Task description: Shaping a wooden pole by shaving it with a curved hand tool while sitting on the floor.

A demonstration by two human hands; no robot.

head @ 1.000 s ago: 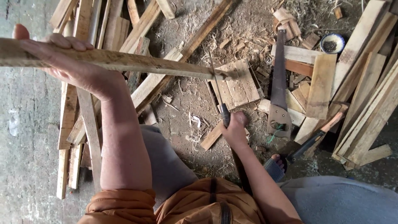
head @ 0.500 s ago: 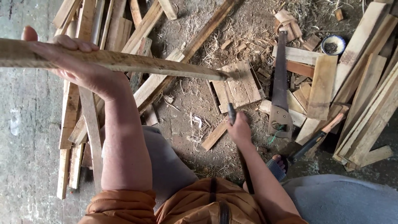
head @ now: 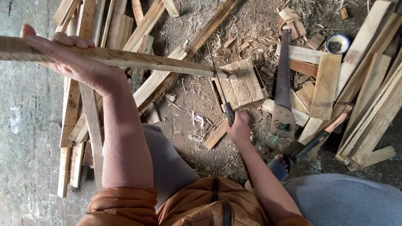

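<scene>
Left hand [head: 79, 62], upper left of frame, closed under and around a long wooden strip [head: 138, 60] held level across the frame; strip's left end runs off the edge. Right hand [head: 239, 127], centre, fist tight on the dark handle of a thin-bladed knife [head: 220, 88], blade slanting up to the strip's tapered right tip. Tip looks shaved; shavings [head: 197, 125] litter the ground, so trimming seems under way, the rest of the strip rough. Handsaw [head: 284, 83] lies right of centre among offcuts. Blade-to-wood contact hard to make out. Bowl [head: 337, 43], upper right, contents unclear.
</scene>
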